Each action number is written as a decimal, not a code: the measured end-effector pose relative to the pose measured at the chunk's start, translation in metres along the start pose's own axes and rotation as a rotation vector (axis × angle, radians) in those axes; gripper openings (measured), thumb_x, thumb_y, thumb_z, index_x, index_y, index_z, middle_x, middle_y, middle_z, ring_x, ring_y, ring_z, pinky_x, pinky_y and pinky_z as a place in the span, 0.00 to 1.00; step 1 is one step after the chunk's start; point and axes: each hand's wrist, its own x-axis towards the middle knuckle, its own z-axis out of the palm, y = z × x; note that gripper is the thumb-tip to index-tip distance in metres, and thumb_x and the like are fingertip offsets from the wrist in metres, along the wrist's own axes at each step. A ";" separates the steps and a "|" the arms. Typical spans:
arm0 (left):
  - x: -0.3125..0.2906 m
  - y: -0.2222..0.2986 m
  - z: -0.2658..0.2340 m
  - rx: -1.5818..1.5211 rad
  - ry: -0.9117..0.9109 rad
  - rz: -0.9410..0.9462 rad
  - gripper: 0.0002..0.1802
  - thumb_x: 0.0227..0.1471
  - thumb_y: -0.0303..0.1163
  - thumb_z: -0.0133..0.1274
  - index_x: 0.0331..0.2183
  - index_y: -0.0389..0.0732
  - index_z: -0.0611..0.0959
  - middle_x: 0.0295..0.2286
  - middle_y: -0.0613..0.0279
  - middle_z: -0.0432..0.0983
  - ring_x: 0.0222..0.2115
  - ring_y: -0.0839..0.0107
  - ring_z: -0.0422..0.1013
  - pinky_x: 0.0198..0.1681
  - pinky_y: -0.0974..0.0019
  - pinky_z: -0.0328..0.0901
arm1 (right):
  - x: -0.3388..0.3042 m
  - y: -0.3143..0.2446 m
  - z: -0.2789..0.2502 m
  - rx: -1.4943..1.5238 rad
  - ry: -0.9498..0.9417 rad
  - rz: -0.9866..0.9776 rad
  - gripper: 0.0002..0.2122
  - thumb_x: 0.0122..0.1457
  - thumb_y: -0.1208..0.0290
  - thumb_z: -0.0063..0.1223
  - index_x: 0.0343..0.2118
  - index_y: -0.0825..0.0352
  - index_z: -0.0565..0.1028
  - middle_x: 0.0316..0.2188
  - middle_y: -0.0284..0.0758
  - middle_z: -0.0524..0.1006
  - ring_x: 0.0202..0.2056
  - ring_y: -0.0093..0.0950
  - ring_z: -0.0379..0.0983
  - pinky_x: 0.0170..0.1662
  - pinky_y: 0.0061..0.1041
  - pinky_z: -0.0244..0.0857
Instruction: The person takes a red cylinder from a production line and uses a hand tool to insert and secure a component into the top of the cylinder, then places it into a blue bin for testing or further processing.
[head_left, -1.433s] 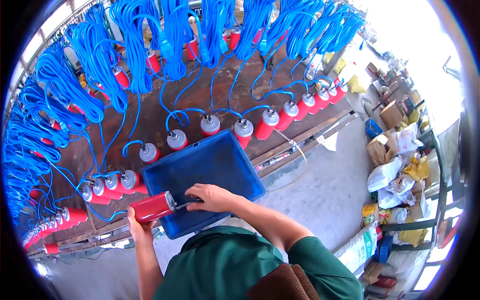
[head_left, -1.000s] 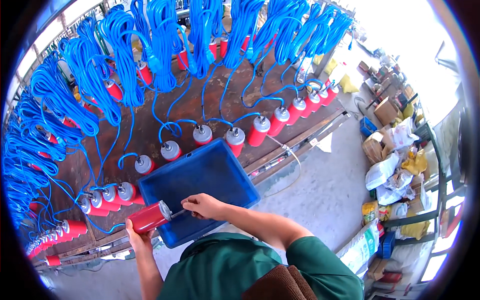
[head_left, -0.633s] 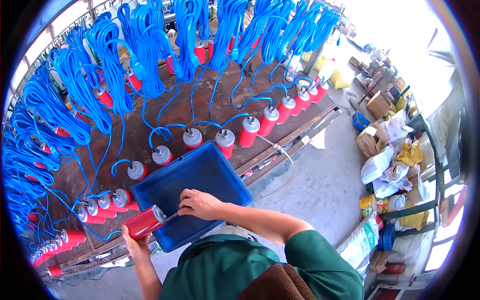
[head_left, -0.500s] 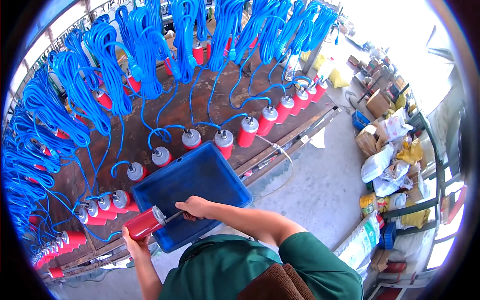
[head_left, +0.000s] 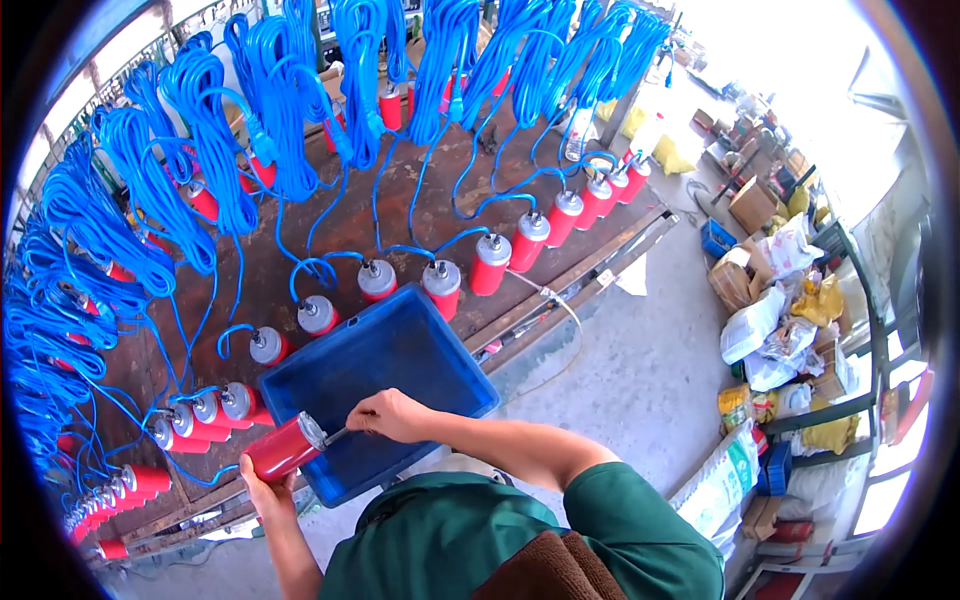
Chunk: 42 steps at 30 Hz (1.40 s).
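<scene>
My left hand [head_left: 266, 490] is wrapped round the lower end of a red cylinder [head_left: 282, 450] with a silver metal cap. The cylinder is tilted, its cap toward my right hand, over the left side of a blue plastic tray [head_left: 425, 345]. In my closed right hand [head_left: 390, 415] is a thin metal tool [head_left: 337, 436] that reaches to the cap; its exact kind is hidden by the fingers. Similar red cylinders [head_left: 440, 290] with grey caps and blue cables stand or lie around the tray.
Bundled blue cables [head_left: 285, 110] hang in a long row behind a brown worktable [head_left: 340, 225]. More red cylinders [head_left: 140, 480] line the left edge. Beyond the table's right edge lies a grey floor [head_left: 640, 350], with bags and boxes [head_left: 760, 330] piled at the right.
My right hand has shifted slightly up and left, and its grip has turned a little on the metal tool. The red cylinder stays in my left hand.
</scene>
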 end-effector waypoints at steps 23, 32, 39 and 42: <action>0.005 -0.001 0.001 0.112 -0.053 -0.008 0.36 0.63 0.65 0.54 0.58 0.47 0.77 0.50 0.57 0.84 0.46 0.60 0.84 0.41 0.59 0.83 | -0.025 -0.016 -0.036 -0.176 0.092 -0.071 0.17 0.66 0.63 0.64 0.54 0.64 0.82 0.41 0.45 0.84 0.44 0.45 0.82 0.50 0.39 0.76; 0.016 -0.006 -0.021 0.041 -0.105 -0.003 0.38 0.62 0.63 0.58 0.60 0.45 0.75 0.55 0.55 0.80 0.53 0.54 0.80 0.50 0.48 0.80 | -0.098 0.213 -0.212 -0.707 1.007 0.471 0.08 0.60 0.75 0.58 0.41 0.67 0.80 0.41 0.47 0.81 0.48 0.49 0.77 0.49 0.47 0.73; 0.011 -0.005 -0.018 0.014 0.028 0.010 0.38 0.63 0.62 0.58 0.61 0.45 0.74 0.56 0.56 0.80 0.57 0.54 0.77 0.56 0.48 0.77 | -0.090 0.255 -0.249 -0.865 0.596 0.886 0.17 0.62 0.72 0.58 0.54 0.59 0.72 0.54 0.41 0.80 0.60 0.44 0.74 0.59 0.55 0.68; 0.008 -0.007 -0.021 0.012 0.038 0.013 0.38 0.63 0.62 0.58 0.61 0.45 0.74 0.56 0.56 0.79 0.57 0.55 0.77 0.57 0.49 0.77 | -0.106 0.247 -0.241 -0.694 0.636 0.827 0.18 0.63 0.73 0.57 0.55 0.60 0.68 0.50 0.45 0.81 0.54 0.46 0.77 0.55 0.52 0.71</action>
